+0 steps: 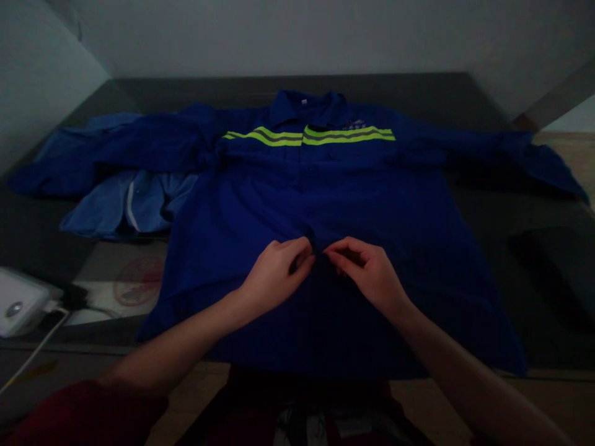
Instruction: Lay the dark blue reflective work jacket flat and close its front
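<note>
A dark blue work jacket (242, 204) lies spread front side up, its collar at the far end and its sleeves stretched out to both sides. Yellow-green reflective tape (348, 135) crosses the chest. Over the lower front placket, my left hand (281, 266) pinches the fabric edge between thumb and fingers. Just right of it, my right hand (365, 269) is closed in a pinch at the same placket. The fingertips nearly meet, and any button between them is too dark to make out.
Under the jacket's left sleeve lies a lighter blue garment (123, 204). A white device (25, 303) with a cable sits at the left edge, near a paper with a red round mark (139, 280). A dark object (558, 266) rests at the right on the dark table (400, 87).
</note>
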The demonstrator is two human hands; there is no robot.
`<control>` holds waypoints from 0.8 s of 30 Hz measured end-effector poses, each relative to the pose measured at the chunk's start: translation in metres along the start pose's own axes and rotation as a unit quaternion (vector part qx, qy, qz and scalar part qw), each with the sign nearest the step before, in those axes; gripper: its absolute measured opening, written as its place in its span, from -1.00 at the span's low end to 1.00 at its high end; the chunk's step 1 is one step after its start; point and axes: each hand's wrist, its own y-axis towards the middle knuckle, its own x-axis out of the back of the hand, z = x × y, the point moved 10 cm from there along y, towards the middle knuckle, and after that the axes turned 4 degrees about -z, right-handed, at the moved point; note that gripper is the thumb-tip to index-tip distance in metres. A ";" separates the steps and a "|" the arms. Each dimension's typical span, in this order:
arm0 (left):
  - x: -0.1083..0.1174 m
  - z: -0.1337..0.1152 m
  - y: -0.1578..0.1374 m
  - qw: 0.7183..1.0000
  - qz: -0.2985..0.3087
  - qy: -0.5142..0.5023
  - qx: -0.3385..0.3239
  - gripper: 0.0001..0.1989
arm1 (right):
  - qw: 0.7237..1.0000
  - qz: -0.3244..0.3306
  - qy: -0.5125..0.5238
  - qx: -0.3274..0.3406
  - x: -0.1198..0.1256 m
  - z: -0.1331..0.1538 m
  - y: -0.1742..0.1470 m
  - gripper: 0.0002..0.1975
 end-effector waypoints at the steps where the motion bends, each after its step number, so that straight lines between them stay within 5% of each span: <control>1: 0.000 0.000 0.000 1.000 -0.001 -0.003 0.000 -0.88 | 1.000 -0.006 -0.010 0.007 0.001 0.001 0.000 -0.91; 11: -0.004 -0.001 0.000 1.000 0.013 -0.010 -0.004 -0.92 | 0.988 -0.012 -0.134 0.072 0.003 0.008 -0.001 -0.96; 24: -0.008 -0.008 -0.001 0.998 0.044 -0.028 -0.041 -0.89 | 0.984 0.003 -0.144 0.101 -0.002 0.016 -0.004 -0.95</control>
